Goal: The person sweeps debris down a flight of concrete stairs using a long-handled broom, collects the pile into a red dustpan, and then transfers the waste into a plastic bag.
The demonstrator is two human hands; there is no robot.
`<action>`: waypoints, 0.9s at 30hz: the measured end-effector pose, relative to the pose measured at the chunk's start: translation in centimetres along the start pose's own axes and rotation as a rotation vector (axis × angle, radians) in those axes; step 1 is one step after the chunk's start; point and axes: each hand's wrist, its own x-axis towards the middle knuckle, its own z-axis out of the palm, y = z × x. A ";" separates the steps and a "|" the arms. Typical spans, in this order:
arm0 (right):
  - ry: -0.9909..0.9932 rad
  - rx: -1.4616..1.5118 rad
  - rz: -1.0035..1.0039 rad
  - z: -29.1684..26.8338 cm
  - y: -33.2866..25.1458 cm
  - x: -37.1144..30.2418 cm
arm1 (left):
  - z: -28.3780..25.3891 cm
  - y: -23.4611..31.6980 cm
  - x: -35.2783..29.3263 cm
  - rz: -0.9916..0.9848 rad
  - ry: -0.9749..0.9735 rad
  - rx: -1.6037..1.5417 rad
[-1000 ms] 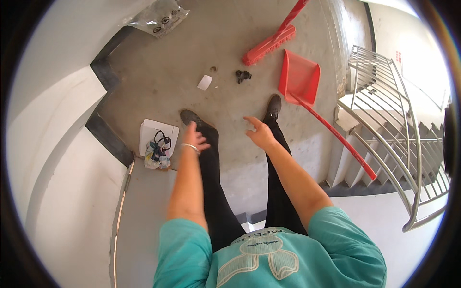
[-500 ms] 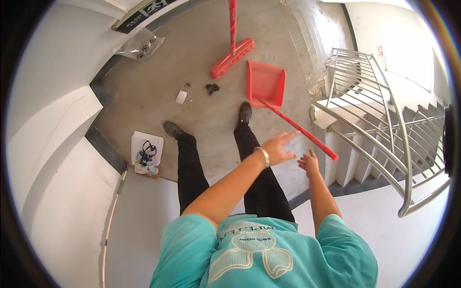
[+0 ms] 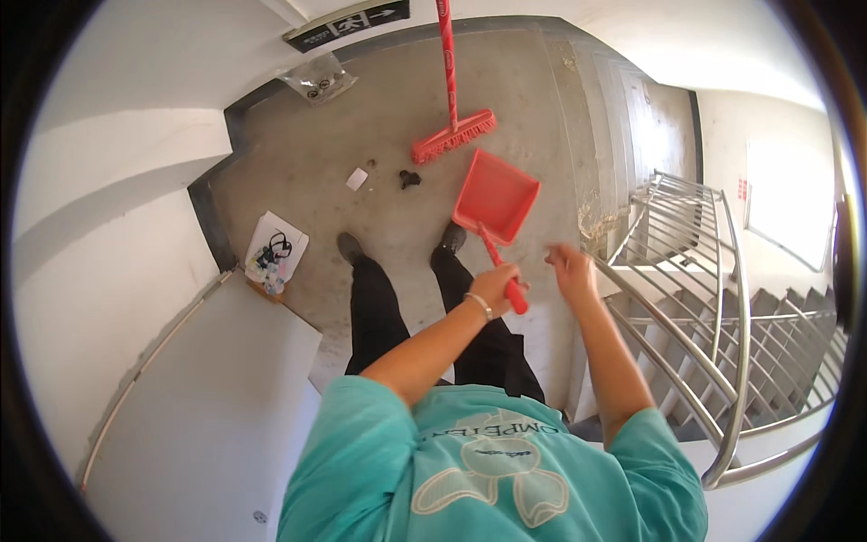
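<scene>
My left hand [image 3: 496, 285], with a bracelet at the wrist, is wrapped round the red handle of a dustpan [image 3: 498, 195], near the handle's end. The red pan lies in front of my right shoe, its wide side facing away from me. A little to the right, my right hand [image 3: 573, 270] is raised with its fingers partly bent and apart, holding nothing. Beyond the dustpan stands a red broom [image 3: 454, 135], its bristles on the floor and its handle leaving the view at the top. A small black piece of litter [image 3: 410, 179] and a white paper scrap [image 3: 357, 179] lie left of the pan.
On the right, a metal railing [image 3: 742, 334] borders stairs leading down. A white box or sheet with black and coloured items [image 3: 276, 248] sits by the left wall. A clear plastic bag [image 3: 320, 79] lies at the far wall, below a dark exit sign [image 3: 349, 24].
My left hand has closed round the dustpan's handle, and the handle has swung up and left toward me. The pan has turned slightly. My right hand has risen. The head view has shifted.
</scene>
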 end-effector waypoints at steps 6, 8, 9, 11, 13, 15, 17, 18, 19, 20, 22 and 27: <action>0.144 -0.409 -0.664 -2.0 -16.1 16.1 | -7.7 4.7 -7.4 -0.090 0.180 -0.079; 0.392 -0.753 -1.162 -2.2 -22.6 20.5 | -9.5 3.7 -9.9 -0.056 0.252 -0.125; 0.555 -0.894 -1.339 -1.9 -24.7 22.6 | -10.2 3.5 -11.2 -0.063 0.271 -0.127; 0.517 -1.249 -1.318 -1.4 -28.7 25.7 | -11.8 3.1 -14.2 -0.125 0.332 -0.200; 0.465 -1.481 -1.489 -1.4 -31.8 27.4 | -12.7 2.6 -17.0 -0.192 0.437 -0.221; 0.512 -1.597 -1.465 -0.9 -33.2 30.2 | -12.9 0.4 -20.2 -0.267 0.511 -0.318; 0.325 -1.313 -1.587 -1.1 -33.1 33.4 | -12.7 -1.6 -23.3 -0.275 0.588 -0.335; 0.267 -1.505 -1.377 -0.5 -33.6 32.3 | -12.1 -2.6 -24.8 -0.280 0.649 -0.338; 0.346 -1.628 -1.334 -1.7 -32.0 34.6 | -11.9 -3.8 -25.5 -0.266 0.672 -0.376; 0.329 -1.721 -1.279 -1.1 -32.0 33.8 | -11.5 -4.6 -26.6 -0.304 0.691 -0.410; 0.270 -1.897 -1.157 -1.1 -31.3 31.6 | -10.5 -6.6 -29.2 -0.326 0.732 -0.429; -0.212 -1.869 -0.810 -4.5 -32.0 19.5 | -8.8 -10.5 -34.1 -0.304 0.896 -0.410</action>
